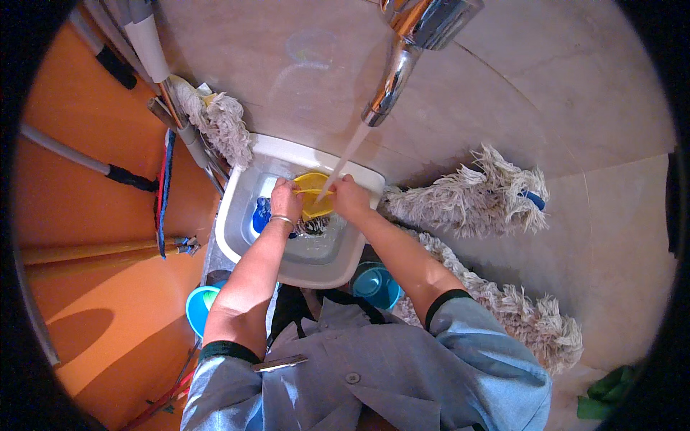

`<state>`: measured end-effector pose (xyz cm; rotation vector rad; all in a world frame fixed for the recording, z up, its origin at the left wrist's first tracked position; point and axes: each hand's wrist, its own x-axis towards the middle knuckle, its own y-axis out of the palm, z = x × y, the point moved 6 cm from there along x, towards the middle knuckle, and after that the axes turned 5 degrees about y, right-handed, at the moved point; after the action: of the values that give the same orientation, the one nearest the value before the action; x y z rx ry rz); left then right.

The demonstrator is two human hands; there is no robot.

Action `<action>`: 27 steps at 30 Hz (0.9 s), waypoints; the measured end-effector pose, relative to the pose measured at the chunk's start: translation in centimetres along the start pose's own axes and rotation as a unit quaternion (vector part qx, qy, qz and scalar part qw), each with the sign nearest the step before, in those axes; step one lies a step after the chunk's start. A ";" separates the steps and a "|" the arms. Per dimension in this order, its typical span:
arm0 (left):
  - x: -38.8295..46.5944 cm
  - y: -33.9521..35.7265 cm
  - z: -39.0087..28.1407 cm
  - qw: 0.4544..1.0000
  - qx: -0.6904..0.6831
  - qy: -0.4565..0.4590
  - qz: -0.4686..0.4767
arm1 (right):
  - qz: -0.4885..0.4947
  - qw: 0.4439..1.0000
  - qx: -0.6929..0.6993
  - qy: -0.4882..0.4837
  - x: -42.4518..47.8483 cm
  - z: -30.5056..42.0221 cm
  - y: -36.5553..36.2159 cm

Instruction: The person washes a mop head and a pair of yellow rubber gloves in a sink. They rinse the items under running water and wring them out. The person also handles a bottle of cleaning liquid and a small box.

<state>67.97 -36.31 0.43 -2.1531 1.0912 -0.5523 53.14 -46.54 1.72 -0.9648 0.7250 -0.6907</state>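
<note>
My left hand (pixel 286 201) and my right hand (pixel 349 198) hold a yellow item (pixel 312 207), perhaps a cloth or a glove, by its two sides over a white sink (pixel 300 276). Water from the metal faucet (pixel 376 110) runs onto the yellow item between my hands. Below it in the sink lie a blue item (pixel 261 214) and a dark, bristly or stringy thing (pixel 314 226), partly hidden by my hands. Some water stands in the sink.
String mop heads hang or lie at the sink's upper left (pixel 218 124) and at the right (pixel 463 202). Handles (pixel 102 250) lean along the orange wall. Teal buckets stand below the sink (pixel 375 285) and by my left arm (pixel 199 310). A green cloth (pixel 609 393) lies lower right.
</note>
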 end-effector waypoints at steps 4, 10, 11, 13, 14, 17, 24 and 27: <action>-0.5 0.3 0.3 0.999 0.011 0.037 -0.021 | 0.034 0.999 -0.018 -0.017 -0.2 0.1 0.2; -3.2 1.2 0.7 0.999 -0.027 0.019 0.008 | 0.021 0.999 -0.031 0.000 -1.5 -1.4 2.1; -3.9 1.3 0.7 0.999 -0.035 0.011 0.019 | 0.039 0.999 -0.012 -0.003 -1.8 -1.7 2.7; -5.8 1.3 1.1 0.998 -0.064 -0.024 0.014 | 0.077 0.997 0.025 -0.010 -2.6 -2.2 3.7; -6.9 1.6 1.5 0.997 -0.067 -0.033 0.012 | 0.069 0.996 0.062 -0.016 -3.4 -2.3 3.8; -10.0 2.2 2.4 0.996 -0.074 -0.031 0.023 | 0.080 0.982 0.168 -0.019 -6.2 -1.2 3.9; -13.4 0.1 -3.0 0.995 -0.050 -0.029 0.085 | 0.066 0.943 0.286 -0.158 -10.9 2.4 6.7; -14.3 0.0 -2.5 0.992 -0.079 -0.025 0.096 | 0.127 0.943 0.283 -0.117 -11.9 2.6 8.0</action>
<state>58.31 -25.43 1.10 -2.1510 1.3362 -0.3328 49.91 -32.78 -1.77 -0.4027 0.3917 -0.5022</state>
